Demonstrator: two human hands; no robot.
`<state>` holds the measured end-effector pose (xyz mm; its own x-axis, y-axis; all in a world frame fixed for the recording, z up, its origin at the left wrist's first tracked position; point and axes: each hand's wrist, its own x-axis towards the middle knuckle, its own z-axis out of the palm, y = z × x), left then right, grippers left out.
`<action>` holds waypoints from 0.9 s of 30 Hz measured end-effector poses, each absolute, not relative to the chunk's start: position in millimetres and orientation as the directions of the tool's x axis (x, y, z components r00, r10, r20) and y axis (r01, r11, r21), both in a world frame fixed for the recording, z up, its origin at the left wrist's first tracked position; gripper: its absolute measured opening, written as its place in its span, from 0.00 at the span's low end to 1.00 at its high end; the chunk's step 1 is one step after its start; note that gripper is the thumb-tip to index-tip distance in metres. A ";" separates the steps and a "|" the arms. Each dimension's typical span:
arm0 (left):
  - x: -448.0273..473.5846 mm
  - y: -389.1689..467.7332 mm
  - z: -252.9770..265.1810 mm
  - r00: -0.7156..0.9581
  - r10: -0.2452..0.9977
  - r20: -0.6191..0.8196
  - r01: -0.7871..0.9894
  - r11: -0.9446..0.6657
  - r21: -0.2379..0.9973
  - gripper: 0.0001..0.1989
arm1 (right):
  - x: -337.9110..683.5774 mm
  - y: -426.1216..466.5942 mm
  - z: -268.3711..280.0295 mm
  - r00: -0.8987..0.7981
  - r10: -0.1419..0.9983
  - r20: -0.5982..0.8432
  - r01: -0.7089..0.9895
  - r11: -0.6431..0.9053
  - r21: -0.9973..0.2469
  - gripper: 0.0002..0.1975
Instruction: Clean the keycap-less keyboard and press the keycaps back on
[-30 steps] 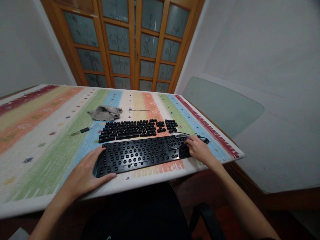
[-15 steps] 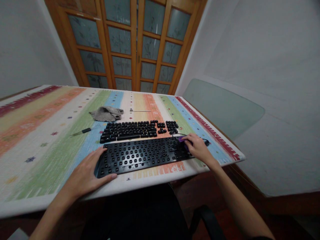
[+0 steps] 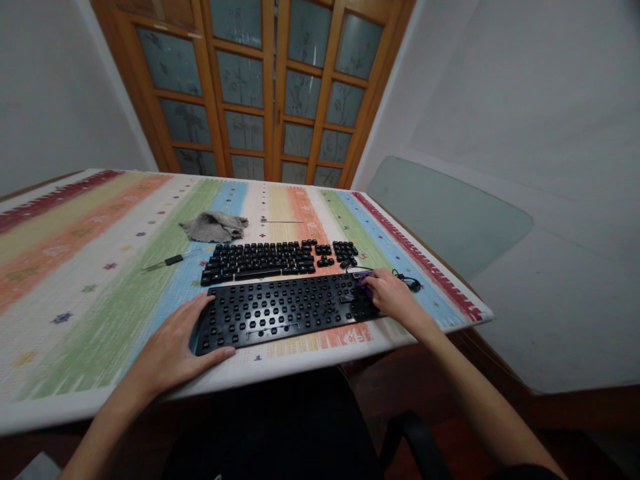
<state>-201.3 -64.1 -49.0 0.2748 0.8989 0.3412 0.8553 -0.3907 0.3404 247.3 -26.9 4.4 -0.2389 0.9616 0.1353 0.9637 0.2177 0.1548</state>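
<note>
Keyboard base (image 3: 280,310): near the worktop's (image 3: 100,320) front edge, surface stretching broadly leftward.
Left hand (image 3: 173,343): spread wide, we hold the base's left end.
Right hand (image 3: 393,295): we pinch a purple item (image 3: 365,279) at its right end.
Count: one base, one grey cloth (image 3: 215,227).

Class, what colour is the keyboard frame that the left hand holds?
Black; the keyboard frame shows best in the head view.
</note>
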 end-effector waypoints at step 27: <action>-198.8 -63.9 -47.1 0.271 0.906 0.326 0.856 -0.382 0.348 0.49 | 264.3 -29.5 5.7 -0.147 0.982 0.121 0.971 0.120 0.207 0.14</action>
<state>-198.8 -63.9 -47.1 0.2712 0.9055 0.3263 0.8560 -0.3819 0.3484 264.3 -29.5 5.7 -0.1469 0.9817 0.1212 0.9711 0.1198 0.2066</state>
